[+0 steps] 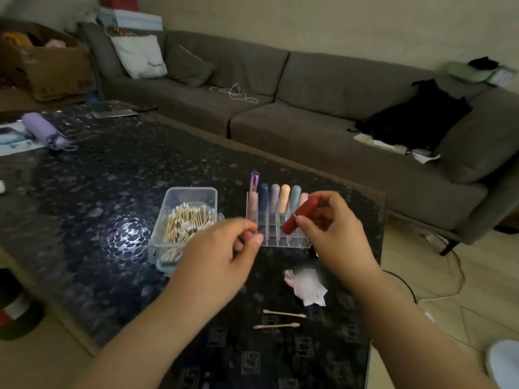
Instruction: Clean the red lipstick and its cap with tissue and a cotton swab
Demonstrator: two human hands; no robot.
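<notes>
My right hand [334, 228] holds a red lipstick [300, 215], capped and tilted, just above the clear lipstick rack [280, 240]. My left hand [222, 248] hovers to the left of it with fingers curled loosely and nothing visible in them. A crumpled tissue [306, 286] stained pink lies on the dark table below my right hand. Two used cotton swabs [283, 314] with pink tips lie nearer to me, side by side.
A clear box of cotton swabs [188, 220] stands left of the rack, which holds several pastel lipsticks [284, 197]. The dark patterned table [118, 192] carries a purple umbrella [39, 129] at far left. A grey sofa [309, 113] runs behind.
</notes>
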